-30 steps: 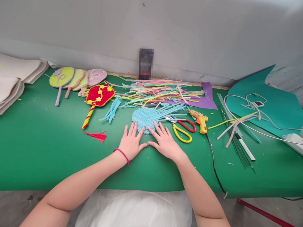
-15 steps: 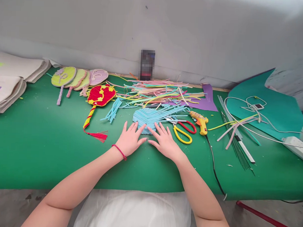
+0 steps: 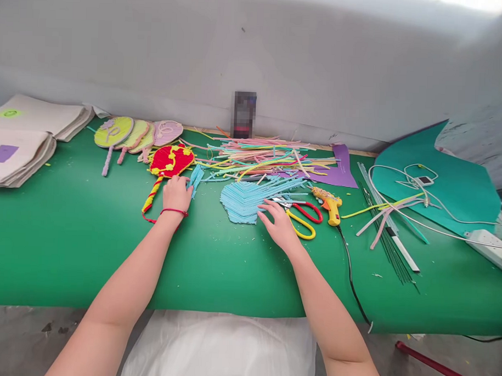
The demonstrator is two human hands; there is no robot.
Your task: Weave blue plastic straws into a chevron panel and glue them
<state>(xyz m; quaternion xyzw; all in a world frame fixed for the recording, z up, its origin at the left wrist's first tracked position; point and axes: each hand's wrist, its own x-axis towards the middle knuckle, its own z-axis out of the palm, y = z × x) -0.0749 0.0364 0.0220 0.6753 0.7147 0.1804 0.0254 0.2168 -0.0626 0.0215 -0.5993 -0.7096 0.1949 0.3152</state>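
The green table lies under everything, a heap of strips along its far side, perhaps set there to leave me room. Nearer, mid-table, the blue panel lies flat, likely so its rows hold straight. My right hand, fingers loosely spread, is at its right edge, seemingly steadying it. My left hand is left, by short blue strips; I can't tell whether it grips any. Scissors and glue gun sit right, presumably for easy reach.
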